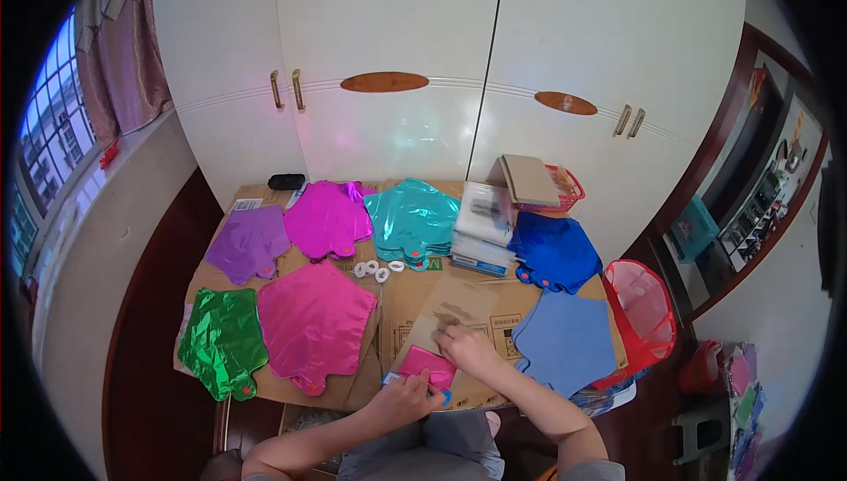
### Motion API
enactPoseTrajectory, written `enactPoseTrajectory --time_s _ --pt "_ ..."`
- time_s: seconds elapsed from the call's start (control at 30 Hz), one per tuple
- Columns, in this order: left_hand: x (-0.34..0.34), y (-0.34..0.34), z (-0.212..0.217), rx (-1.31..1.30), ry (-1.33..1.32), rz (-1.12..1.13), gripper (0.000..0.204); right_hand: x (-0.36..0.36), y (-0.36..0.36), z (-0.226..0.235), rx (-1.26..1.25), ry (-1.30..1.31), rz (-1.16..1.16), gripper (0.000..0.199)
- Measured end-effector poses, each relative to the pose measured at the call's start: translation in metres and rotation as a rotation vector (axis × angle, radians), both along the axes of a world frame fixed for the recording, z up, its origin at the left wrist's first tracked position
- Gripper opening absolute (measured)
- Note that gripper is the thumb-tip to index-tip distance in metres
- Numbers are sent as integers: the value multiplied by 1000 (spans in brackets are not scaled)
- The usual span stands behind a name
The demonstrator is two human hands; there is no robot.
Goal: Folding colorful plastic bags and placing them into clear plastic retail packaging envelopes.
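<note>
Near the front middle of the table lies a folded pink foil piece (427,364), with a clear plastic bag (460,298) reaching away beyond it. It looks partly inside the bag, though I cannot tell how far. My left hand (408,400) is closed on the near end of the pink foil, beside the bag's blue-and-white edge (444,398). Curled fingers of my right hand (469,353) pinch the side of the bag, just past the foil. A dark printed patch (450,315) shows on the bag above that hand.
Flat foil balloons lie around: green (219,340), purple (249,244), magenta (326,221), pink (318,326), teal (413,221), dark blue (556,250), light blue (566,340). White rings (371,269) and a stack of clear bags (483,225) sit mid-table. A red basket (637,304) stands right.
</note>
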State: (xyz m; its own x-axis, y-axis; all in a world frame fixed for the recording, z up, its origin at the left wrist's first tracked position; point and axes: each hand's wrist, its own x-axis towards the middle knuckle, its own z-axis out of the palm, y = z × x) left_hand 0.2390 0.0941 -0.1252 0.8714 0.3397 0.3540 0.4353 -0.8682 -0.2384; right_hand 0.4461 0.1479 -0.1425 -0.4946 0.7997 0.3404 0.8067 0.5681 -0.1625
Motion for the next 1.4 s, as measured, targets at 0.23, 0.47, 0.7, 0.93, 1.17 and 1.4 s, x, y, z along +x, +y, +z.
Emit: enactPoseTrajectory --time_s 0.23,0.47,0.7,0.93,1.17,1.4 --pt "6 14 -2 49 -45 -25 16 1 0 8 -41 68 84 14" --pt "14 26 -12 13 -73 -13 15 -2 1 12 -51 96 85 12" --pt "21 36 -11 92 -199 87 13 4 -1 -1 256 673 -285 23" --pt "26 22 5 79 -250 177 20 -26 -52 6 -1073 2214 -197 26" --pt "22 30 16 178 -283 184 29 -32 -62 -5 -945 1951 -117 14" --pt "22 26 19 198 -288 239 32 -35 -59 -12 -838 1896 -123 10"
